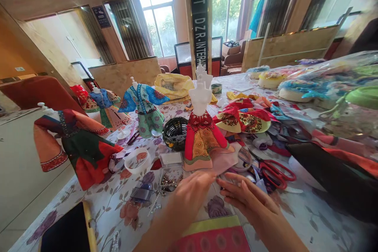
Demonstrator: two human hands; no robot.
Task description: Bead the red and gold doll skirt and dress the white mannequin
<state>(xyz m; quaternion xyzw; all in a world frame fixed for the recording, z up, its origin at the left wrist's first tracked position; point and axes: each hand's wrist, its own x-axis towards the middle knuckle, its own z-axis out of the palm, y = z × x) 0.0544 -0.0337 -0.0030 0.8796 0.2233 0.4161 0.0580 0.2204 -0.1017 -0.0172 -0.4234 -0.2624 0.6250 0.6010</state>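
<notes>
My left hand (193,193) is over the table just in front of a small dress form in a red and gold dress (203,141). Motion smears its fingers, so whether they hold anything cannot be made out. Close beside it, my right hand (251,199) has its fingers stretched out, with nothing visible in them. A pale pink fabric piece (226,161) lies just beyond both hands, at the dress hem. Below them is a pink and yellow-green sheet (215,236). A clear box of small beads (171,177) sits to the left of my left hand.
Red-handled scissors (276,173), a tape roll (245,159) and a black flat object (327,177) lie right. Left are a white ring (137,160), a black basket (175,134), a phone (69,228) and dressed forms (85,149). Fabric scraps (265,141) heap at right.
</notes>
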